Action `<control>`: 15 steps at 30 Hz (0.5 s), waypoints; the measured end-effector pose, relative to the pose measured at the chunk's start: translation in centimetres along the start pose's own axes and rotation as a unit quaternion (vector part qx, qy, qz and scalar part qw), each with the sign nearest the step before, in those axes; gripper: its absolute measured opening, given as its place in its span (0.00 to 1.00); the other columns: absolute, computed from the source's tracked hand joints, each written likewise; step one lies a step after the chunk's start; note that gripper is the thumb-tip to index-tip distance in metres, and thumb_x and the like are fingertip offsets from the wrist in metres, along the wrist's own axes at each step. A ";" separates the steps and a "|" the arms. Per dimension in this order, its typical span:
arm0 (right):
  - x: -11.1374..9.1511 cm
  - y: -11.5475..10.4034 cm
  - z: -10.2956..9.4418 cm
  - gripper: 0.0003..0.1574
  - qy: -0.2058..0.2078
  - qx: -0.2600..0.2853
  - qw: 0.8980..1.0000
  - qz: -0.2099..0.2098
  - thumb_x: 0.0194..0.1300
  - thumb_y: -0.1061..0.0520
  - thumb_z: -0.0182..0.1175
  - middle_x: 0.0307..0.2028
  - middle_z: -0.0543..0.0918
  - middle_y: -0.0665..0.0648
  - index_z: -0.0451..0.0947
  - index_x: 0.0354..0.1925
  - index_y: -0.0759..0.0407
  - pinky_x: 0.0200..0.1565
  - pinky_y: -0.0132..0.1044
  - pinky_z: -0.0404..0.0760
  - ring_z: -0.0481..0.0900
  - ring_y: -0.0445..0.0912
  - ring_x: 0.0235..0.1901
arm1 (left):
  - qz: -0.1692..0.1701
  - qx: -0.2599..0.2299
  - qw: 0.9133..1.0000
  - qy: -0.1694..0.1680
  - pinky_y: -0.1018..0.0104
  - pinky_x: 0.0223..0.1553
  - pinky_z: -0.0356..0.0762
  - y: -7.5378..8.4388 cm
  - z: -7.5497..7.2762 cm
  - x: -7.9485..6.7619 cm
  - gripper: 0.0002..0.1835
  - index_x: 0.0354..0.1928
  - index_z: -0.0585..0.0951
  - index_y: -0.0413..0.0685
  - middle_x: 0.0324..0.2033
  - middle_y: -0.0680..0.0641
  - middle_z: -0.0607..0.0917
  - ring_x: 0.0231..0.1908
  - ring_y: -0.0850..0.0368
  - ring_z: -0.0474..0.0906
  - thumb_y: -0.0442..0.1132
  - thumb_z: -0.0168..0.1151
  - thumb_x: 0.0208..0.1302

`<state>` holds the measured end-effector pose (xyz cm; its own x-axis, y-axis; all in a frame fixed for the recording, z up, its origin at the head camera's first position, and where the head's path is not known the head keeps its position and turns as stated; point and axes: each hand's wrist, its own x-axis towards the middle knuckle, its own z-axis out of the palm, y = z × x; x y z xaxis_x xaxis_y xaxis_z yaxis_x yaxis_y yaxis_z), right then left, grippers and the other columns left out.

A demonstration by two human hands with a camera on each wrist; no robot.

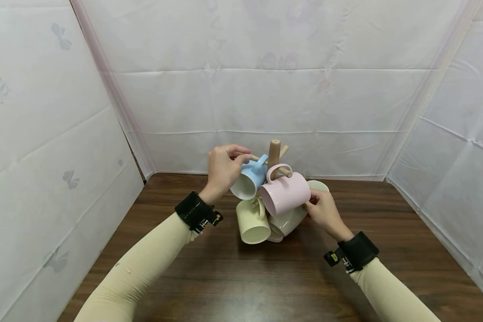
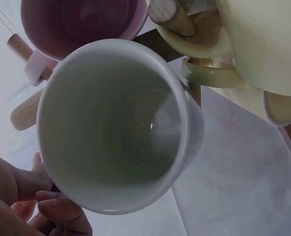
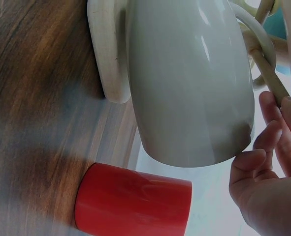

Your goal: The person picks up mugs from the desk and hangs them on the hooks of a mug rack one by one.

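Observation:
In the head view a wooden mug tree (image 1: pixel 274 154) stands on the table, hung with several mugs. My left hand (image 1: pixel 225 167) pinches the end of an upper peg with thumb and fingers, beside the light blue mug (image 1: pixel 249 179). That mug's pale inside fills the middle of the left wrist view. My right hand (image 1: pixel 324 210) is behind the pink mug (image 1: pixel 287 192); in the right wrist view its thumb and fingers pinch a lower peg tip (image 3: pixel 273 81), next to an off-white mug (image 3: pixel 189 88). A pale yellow mug (image 1: pixel 252 223) hangs at the lower left.
A red cylindrical cup or mug (image 3: pixel 135 199) shows beside the tree in the right wrist view. A pale rim (image 1: pixel 319 185) appears behind my right hand. The brown wood-grain table (image 1: pixel 241 281) is enclosed by white sheet walls (image 1: pixel 265 98).

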<state>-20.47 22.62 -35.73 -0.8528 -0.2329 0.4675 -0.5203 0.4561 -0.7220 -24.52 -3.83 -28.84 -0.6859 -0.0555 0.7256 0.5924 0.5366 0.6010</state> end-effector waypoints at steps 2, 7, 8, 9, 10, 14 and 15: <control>-0.1 0.2 -0.1 0.04 0.002 0.003 1.000 0.001 0.61 0.66 0.56 0.24 0.80 0.65 0.79 0.32 0.64 0.19 0.33 0.76 0.76 0.57 0.24 | 0.001 -0.002 1.000 0.000 0.66 0.24 0.71 0.0 0.2 0.1 0.03 0.30 0.86 0.52 0.20 0.58 0.83 0.23 0.70 0.77 0.40 0.69 0.53; -0.2 2.4 0.3 0.05 0.011 -0.003 1.000 -0.015 0.62 0.64 0.58 0.25 0.81 0.59 0.81 0.35 0.60 0.20 0.35 0.77 0.77 0.53 0.25 | 0.009 -0.011 1.000 -0.004 0.65 0.24 0.72 -0.3 0.6 0.4 0.03 0.30 0.86 0.50 0.21 0.58 0.84 0.23 0.68 0.78 0.40 0.69 0.53; -0.3 2.8 0.4 0.05 0.014 -0.009 1.000 -0.022 0.62 0.63 0.58 0.25 0.81 0.57 0.81 0.35 0.59 0.21 0.35 0.77 0.77 0.51 0.25 | 0.010 -0.012 1.000 -0.005 0.65 0.25 0.73 -0.4 0.6 0.5 0.03 0.30 0.86 0.51 0.21 0.58 0.84 0.23 0.68 0.78 0.39 0.69 0.53; -0.3 3.1 0.6 0.05 0.017 -0.017 0.999 -0.028 0.62 0.62 0.58 0.26 0.81 0.54 0.81 0.36 0.58 0.22 0.35 0.77 0.77 0.49 0.25 | 0.010 -0.011 1.000 -0.007 0.65 0.25 0.73 -0.5 0.6 0.6 0.03 0.30 0.86 0.51 0.21 0.58 0.84 0.24 0.68 0.78 0.39 0.69 0.53; -0.4 3.3 0.7 0.06 0.022 -0.024 0.999 -0.034 0.62 0.62 0.59 0.26 0.81 0.52 0.81 0.37 0.57 0.23 0.35 0.77 0.77 0.47 0.26 | 0.011 -0.013 1.000 -0.009 0.66 0.25 0.74 -0.6 0.6 0.7 0.02 0.30 0.86 0.50 0.21 0.58 0.84 0.24 0.69 0.77 0.39 0.69 0.53; -0.8 3.4 1.1 0.07 0.041 -0.033 0.998 -0.042 0.61 0.60 0.60 0.28 0.82 0.48 0.82 0.39 0.55 0.27 0.33 0.78 0.77 0.42 0.28 | 0.010 -0.011 1.000 -0.019 0.66 0.27 0.74 -1.0 0.7 1.1 0.02 0.30 0.86 0.53 0.22 0.59 0.84 0.24 0.72 0.76 0.40 0.69 0.52; -0.8 3.4 1.2 0.07 0.045 -0.031 0.998 -0.041 0.61 0.59 0.61 0.29 0.82 0.48 0.82 0.39 0.55 0.27 0.33 0.78 0.77 0.42 0.28 | 0.009 -0.013 1.000 -0.021 0.66 0.27 0.74 -1.0 0.7 1.2 0.03 0.30 0.86 0.54 0.22 0.59 0.84 0.24 0.72 0.76 0.39 0.69 0.52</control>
<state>-21.58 23.33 -39.20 -0.7979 -0.1943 0.5707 -0.5828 0.4908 -0.6477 -26.26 -3.88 -28.80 -0.6917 -0.0091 0.7222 0.6157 0.5153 0.5961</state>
